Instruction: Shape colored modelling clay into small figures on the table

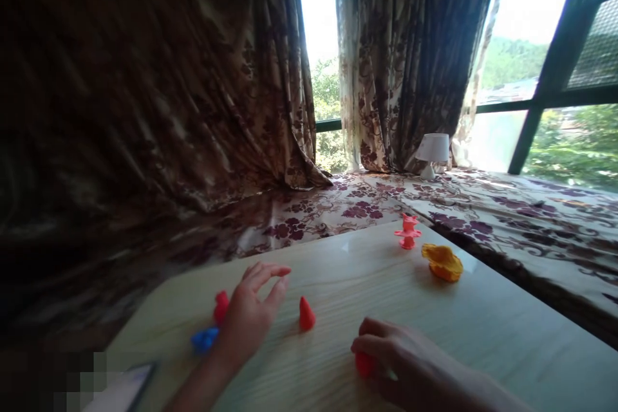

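My left hand (251,312) hovers over the light wooden table (483,335) with its fingers spread and nothing in it. A red clay piece (221,306) and a blue clay piece (205,339) lie just left of it, and a red clay cone (306,314) stands just to its right. My right hand (405,364) rests on the table at the front, its fingers curled round a small red clay lump (364,364). Farther back stand a pink-red clay figure (408,232) and an orange-yellow clay shape (443,262).
A white-edged flat object (120,389) lies at the table's front left corner. Behind the table runs a floral-covered window seat (506,206) with a small white lamp (431,153). Heavy patterned curtains (168,77) hang at the left and middle, before large windows.
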A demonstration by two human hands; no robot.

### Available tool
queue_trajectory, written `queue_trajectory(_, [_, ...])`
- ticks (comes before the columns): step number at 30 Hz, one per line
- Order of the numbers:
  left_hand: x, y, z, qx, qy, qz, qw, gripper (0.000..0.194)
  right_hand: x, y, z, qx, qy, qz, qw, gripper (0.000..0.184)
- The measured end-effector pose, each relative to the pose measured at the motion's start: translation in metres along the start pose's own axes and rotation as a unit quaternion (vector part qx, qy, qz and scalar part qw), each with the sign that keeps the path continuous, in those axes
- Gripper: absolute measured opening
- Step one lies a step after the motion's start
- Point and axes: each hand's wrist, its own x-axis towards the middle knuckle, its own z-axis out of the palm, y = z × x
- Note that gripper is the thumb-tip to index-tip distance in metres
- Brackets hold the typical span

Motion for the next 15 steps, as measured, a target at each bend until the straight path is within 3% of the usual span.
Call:
queue_trajectory(3, [-0.008,-0.009,0.001,-0.006,0.014,0.007,1.000,0.021,0.037,0.010,0.001,-0.008,0.059,-0.027,0.998,0.018])
queue_trajectory(7, [-0.011,-0.023,0.011,0.003,0.021,0.021,1.000,0.021,0.082,0.029,0.004,-0.030,0.113,-0.003,0.993,0.029])
queue_trajectory(12, [-0.016,-0.047,0.027,0.028,0.002,0.029,0.999,0.028,0.071,0.023,0.027,-0.041,0.110,-0.032,0.992,0.017])
queue_trajectory(15, [-0.021,-0.058,0.038,0.050,-0.040,0.042,0.997,0.027,0.075,0.025,0.035,-0.085,0.129,-0.018,0.988,0.023])
